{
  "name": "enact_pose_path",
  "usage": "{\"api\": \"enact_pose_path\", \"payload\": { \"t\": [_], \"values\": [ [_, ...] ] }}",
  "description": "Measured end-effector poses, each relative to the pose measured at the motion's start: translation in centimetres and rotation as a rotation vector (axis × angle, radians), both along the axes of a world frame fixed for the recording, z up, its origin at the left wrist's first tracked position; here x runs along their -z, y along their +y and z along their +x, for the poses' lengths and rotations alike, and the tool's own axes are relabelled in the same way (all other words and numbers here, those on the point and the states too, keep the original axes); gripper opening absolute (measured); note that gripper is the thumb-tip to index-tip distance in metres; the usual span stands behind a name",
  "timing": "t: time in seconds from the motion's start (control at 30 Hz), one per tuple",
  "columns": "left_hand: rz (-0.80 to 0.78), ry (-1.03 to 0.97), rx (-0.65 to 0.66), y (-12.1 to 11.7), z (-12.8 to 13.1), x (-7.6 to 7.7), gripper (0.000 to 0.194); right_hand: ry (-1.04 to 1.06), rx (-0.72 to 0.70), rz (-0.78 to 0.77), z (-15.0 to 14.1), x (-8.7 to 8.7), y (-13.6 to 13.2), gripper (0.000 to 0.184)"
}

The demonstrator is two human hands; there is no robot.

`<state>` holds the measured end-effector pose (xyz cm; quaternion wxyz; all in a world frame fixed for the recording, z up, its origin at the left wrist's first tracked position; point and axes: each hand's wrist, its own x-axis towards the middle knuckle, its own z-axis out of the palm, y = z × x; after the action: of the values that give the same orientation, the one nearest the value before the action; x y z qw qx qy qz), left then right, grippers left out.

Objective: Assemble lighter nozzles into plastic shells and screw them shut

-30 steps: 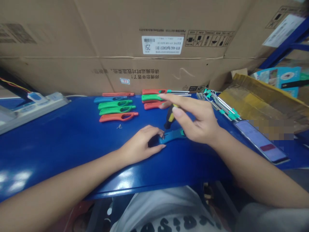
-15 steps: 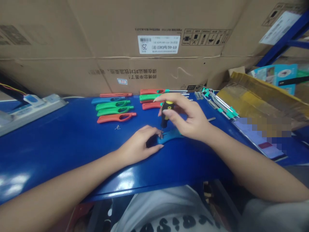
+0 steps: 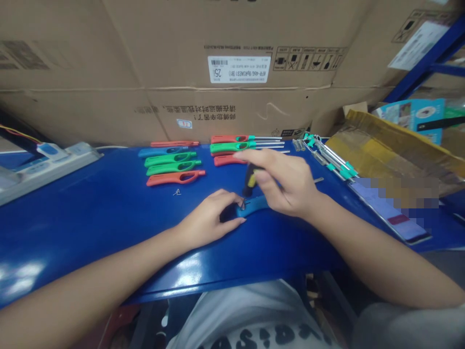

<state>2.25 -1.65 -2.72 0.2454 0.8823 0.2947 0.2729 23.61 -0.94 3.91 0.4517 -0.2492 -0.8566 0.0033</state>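
Observation:
My left hand grips the near end of a blue plastic lighter body lying on the blue workbench. My right hand pinches a black-and-yellow screwdriver just above that body, its tip at the spot by my left fingers. The fingers hide most of the screwdriver's handle. Behind my hands lie rows of long-nosed lighters, red, green and blue, such as a green one and a red one.
Teal-fitted metal tubes lie at the back right, beside a phone with a pixelated patch over it. A small metal part sits on the bench. A power strip lies at the left; cardboard cartons stand behind.
The screwdriver has gone from nearly upright to tilted, and my right fingers have rolled around its handle. My left hand and the blue body have stayed in place.

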Motion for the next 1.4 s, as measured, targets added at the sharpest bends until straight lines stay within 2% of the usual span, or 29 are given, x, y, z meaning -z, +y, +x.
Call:
{"api": "enact_pose_path", "payload": {
  "t": [0.07,0.13,0.27,0.3,0.43,0.6,0.77,0.93,0.97,1.1,1.13,1.3,1.33,1.4],
  "values": [
    [-0.011,0.007,-0.004,0.0,0.0,0.0,0.02,0.007,-0.072,-0.178,-0.1,0.0,0.0,0.037],
    [-0.015,0.01,0.001,0.0,0.0,0.0,0.019,0.019,-0.111,-0.248,-0.1,0.0,0.1,0.035],
    [-0.006,-0.002,0.014,0.1,-0.1,0.1,0.02,0.031,-0.044,0.009,0.1,0.0,0.3,0.033],
    [-0.008,-0.002,0.013,0.1,-0.1,0.1,0.02,0.029,-0.044,0.02,0.1,-0.1,0.2,0.033],
    [-0.024,0.011,0.006,0.1,-0.1,0.2,0.019,0.042,-0.096,-0.168,0.0,-0.3,0.0,0.039],
    [-0.022,-0.007,0.01,0.0,-0.1,0.1,0.021,0.049,0.012,0.097,0.2,-0.4,0.1,0.031],
    [-0.02,0.008,0.005,0.0,-0.1,0.0,0.019,0.042,-0.069,-0.119,0.1,-0.4,0.1,0.035],
    [-0.016,-0.009,0.006,0.1,-0.1,0.1,0.022,0.058,0.034,0.114,-0.1,-0.1,0.0,0.025],
    [-0.017,-0.006,0.004,0.1,-0.1,0.2,0.021,0.046,0.029,0.089,-0.2,-0.1,0.0,0.024],
    [-0.017,0.009,0.005,0.1,-0.1,0.1,0.02,0.016,-0.089,-0.19,-0.3,0.4,0.3,0.039],
    [-0.016,0.006,0.008,0.1,-0.1,0.1,0.02,0.021,-0.098,-0.201,-0.3,0.6,0.4,0.039],
    [-0.009,-0.007,0.015,0.0,0.0,0.0,0.02,0.042,-0.011,0.072,-0.1,0.9,0.6,0.032],
    [-0.008,-0.004,0.009,0.0,0.0,0.0,0.02,0.036,-0.024,0.058,-0.1,0.8,0.5,0.031],
    [-0.011,0.004,0.0,0.0,0.0,0.0,0.02,0.04,-0.083,-0.074,-0.2,0.5,0.4,0.034]
  ]
}}
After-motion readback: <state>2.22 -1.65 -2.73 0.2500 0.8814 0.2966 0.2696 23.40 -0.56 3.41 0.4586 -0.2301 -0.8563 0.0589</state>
